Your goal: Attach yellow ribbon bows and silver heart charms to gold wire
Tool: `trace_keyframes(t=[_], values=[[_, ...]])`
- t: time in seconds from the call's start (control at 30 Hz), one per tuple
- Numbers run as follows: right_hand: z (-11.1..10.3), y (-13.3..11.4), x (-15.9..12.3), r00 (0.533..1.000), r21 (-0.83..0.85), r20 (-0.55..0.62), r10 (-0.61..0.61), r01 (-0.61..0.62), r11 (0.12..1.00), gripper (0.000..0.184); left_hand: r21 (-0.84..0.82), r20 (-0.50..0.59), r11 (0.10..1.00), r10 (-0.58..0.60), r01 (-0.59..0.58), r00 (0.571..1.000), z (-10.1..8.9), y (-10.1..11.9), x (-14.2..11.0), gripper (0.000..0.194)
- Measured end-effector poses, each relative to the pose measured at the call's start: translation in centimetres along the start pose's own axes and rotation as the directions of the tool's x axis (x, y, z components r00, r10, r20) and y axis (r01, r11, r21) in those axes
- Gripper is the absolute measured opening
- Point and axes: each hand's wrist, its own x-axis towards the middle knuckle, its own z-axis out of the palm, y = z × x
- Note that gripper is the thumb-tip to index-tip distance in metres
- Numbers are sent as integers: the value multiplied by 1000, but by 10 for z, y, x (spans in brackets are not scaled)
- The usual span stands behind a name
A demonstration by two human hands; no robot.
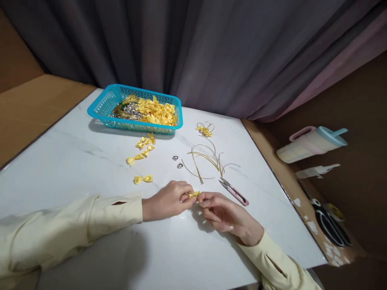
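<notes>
Between my two hands is a small yellow ribbon bow [194, 194]. My left hand [173, 198] pinches one side of it, and a bit of silver shows at those fingertips. Thumb and forefinger of my right hand [225, 213] close on the bow's other side; its remaining fingers are curled. Exactly how the bow is gripped is partly hidden by the fingers. Just beyond lie two silver heart-shaped pieces [177, 162] and several loose gold cords [208, 161]. Pink-handled thread snips [234, 191] rest right of the cords. A single yellow bow [143, 179] lies left of my hands.
A turquoise basket [136, 125] at the back holds yellow bows, gold cords and silver pieces. More bows [140, 155] lie before it. A bow with looped cord [204, 131] sits back right. Beyond the table's right edge are a tumbler [311, 145], a small bottle [316, 172] and black-handled scissors [331, 227].
</notes>
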Motion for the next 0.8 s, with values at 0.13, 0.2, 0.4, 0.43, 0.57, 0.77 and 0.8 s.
trace_keyframes(t=[0.13, 0.2, 0.4, 0.43, 0.57, 0.77, 0.8], values=[[11, 3, 1, 971, -278, -149, -185, 138, 951, 11, -7, -47, 998, -65, 65, 997, -4, 5, 1, 21], [16, 6, 2, 888, -543, -218, -404, 234, 806, 11, -10, -68, 995, -100, 100, 993, -8, 8, 2, 20], [20, 14, 11, 389, -947, 320, -864, 152, -283, 11, -52, -103, 982, -184, 179, 978, -16, 16, 3, 18], [20, 14, 11, 343, -921, 386, -856, 99, -376, 12, -71, -101, 980, -194, 187, 976, -16, 17, 3, 17], [18, 13, 11, 286, -891, 441, -851, 22, -454, 12, -151, -76, 968, -213, 200, 974, -17, 20, 2, 14], [17, 7, 8, 291, -953, 283, -914, 193, -233, 16, -154, -69, 968, -209, 197, 975, -19, 23, 1, 19], [17, 4, 7, 320, -956, 235, -918, 245, -160, 15, -154, -62, 969, -205, 194, 977, -19, 22, 2, 21]])
